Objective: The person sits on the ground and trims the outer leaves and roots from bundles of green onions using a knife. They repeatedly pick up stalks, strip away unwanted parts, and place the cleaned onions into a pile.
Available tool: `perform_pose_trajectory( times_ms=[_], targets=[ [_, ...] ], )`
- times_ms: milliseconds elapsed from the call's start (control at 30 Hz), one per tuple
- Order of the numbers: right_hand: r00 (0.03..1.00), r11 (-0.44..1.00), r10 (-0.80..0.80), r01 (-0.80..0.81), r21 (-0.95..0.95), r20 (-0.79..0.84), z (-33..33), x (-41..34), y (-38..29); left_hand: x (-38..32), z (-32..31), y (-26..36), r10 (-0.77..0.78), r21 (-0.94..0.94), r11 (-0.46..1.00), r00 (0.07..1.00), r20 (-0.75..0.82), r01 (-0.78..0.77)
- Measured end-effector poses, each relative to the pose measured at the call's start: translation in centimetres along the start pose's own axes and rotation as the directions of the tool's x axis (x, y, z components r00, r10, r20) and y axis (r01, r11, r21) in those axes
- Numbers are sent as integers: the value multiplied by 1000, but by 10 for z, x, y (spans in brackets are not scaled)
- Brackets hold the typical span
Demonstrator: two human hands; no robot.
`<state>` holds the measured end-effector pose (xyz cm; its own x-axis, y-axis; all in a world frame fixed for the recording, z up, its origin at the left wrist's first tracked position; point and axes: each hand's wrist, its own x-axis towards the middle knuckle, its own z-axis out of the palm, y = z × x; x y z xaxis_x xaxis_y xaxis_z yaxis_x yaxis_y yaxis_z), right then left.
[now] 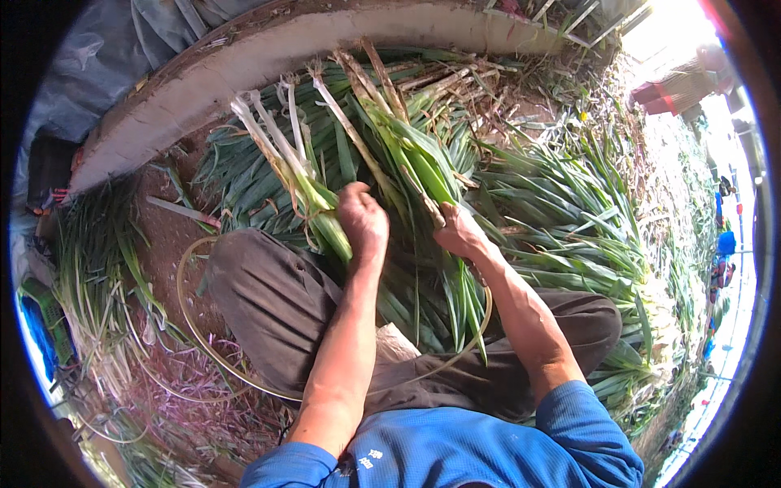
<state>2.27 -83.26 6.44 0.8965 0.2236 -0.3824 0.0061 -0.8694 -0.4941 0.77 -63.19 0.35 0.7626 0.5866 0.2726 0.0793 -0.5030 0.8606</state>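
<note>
My left hand (pixel 364 221) is curled beside several long green onions with pale, stripped stalks (pixel 282 146); whether it grips their leaves is not clear. My right hand (pixel 459 232) is closed around a slim nozzle-like tool (pixel 430 206). A clear hose (pixel 210 351) loops across my lap and runs up to that hand. Beyond the tool lie green onions with brownish, soil-stained stalks (pixel 366 88), roots towards the wall. One thinner onion stalk (pixel 348 125) slants between the two groups. Under both hands spreads a heap of green onion leaves (pixel 244 171).
A low curved wall (pixel 274 61) bounds the far side. More green onions (pixel 567 201) are piled on the right, others (pixel 91 256) at the left. Peelings (pixel 201 415) litter the ground by my left knee (pixel 250 274). A green crate (pixel 52 320) stands at the left edge.
</note>
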Motion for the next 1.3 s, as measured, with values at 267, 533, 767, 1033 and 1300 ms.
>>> perform_pose_trajectory(
  times_ms=[267,533,767,1033,1300],
  targets=[
    [1000,995,27,-26,96,-11,-2,-5,8,-67,109,-82,-292,187,955,826,482,229],
    [998,994,-51,46,103,45,-29,-19,-14,-53,46,-15,-420,-205,816,799,430,540],
    [968,963,-235,244,-118,86,-13,-52,-47,-74,11,-11,-418,-402,720,816,399,566],
    [981,968,-187,192,-164,42,-2,-58,-41,-75,1,1,-512,-349,606,686,517,715],
    [989,959,-145,149,-242,35,17,27,-78,-74,-8,18,-564,-385,527,651,508,758]
  ],
)
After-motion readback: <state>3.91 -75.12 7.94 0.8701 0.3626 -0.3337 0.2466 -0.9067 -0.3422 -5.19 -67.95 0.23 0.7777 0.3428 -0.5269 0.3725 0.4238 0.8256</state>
